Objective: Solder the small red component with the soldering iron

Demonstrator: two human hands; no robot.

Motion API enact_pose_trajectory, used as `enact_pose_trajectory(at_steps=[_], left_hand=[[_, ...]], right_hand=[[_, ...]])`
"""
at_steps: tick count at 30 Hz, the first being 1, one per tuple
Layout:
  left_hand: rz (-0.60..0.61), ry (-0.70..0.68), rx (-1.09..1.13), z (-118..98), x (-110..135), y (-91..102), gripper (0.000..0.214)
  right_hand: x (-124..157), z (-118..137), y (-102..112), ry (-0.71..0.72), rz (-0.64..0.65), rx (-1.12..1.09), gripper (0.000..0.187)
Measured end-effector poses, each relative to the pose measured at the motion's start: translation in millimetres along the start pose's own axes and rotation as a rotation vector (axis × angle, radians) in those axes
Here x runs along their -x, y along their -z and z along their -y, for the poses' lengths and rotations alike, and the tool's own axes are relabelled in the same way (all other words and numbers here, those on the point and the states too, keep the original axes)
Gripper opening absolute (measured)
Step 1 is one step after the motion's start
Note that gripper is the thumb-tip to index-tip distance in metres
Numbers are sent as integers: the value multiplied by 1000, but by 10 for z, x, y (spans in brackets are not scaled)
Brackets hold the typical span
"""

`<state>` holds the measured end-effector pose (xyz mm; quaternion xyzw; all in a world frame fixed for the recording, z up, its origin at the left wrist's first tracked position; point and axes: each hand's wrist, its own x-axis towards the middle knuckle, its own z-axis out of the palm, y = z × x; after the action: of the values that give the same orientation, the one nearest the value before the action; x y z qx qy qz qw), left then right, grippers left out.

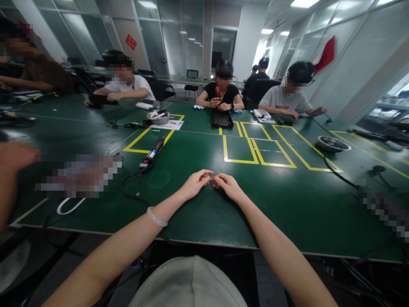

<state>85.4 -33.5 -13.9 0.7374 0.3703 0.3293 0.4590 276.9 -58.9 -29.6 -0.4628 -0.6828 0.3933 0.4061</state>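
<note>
My left hand point(197, 182) and my right hand point(227, 185) meet above the near part of the green table point(204, 217). A small orange-red piece point(212, 177) is pinched between their fingertips; its kind is too small to make out. Fingers of both hands are closed and cover most of it. A pale bracelet point(157, 217) sits round my left wrist. To the left of my left hand lies an electric screwdriver point(155, 150) with a dark cable, apart from both hands.
Yellow tape rectangles point(241, 161) mark the table. Across it, a person holds a red object point(217, 91) above a black tray point(221, 119). A bowl point(159, 117) rests on a paper sheet point(172, 125). A round metal-rimmed item point(334, 143) and cables lie right. A co-worker's arm point(14, 170) reaches in left.
</note>
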Motion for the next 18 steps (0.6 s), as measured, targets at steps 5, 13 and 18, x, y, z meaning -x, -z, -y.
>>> enact_pose_trajectory(at_steps=[5,13,18], left_hand=[[-39,-147,-199,-154,76,-12,24],[-56,-210,-277,-134,100,-13,22],[-51,-137,-207,-79,74,10,21]], right_hand=[[8,27,5,-20,2,-35,34],[20,13,-28,-10,-6,-176,30],[15,27,-24,44,-34,-132,26]])
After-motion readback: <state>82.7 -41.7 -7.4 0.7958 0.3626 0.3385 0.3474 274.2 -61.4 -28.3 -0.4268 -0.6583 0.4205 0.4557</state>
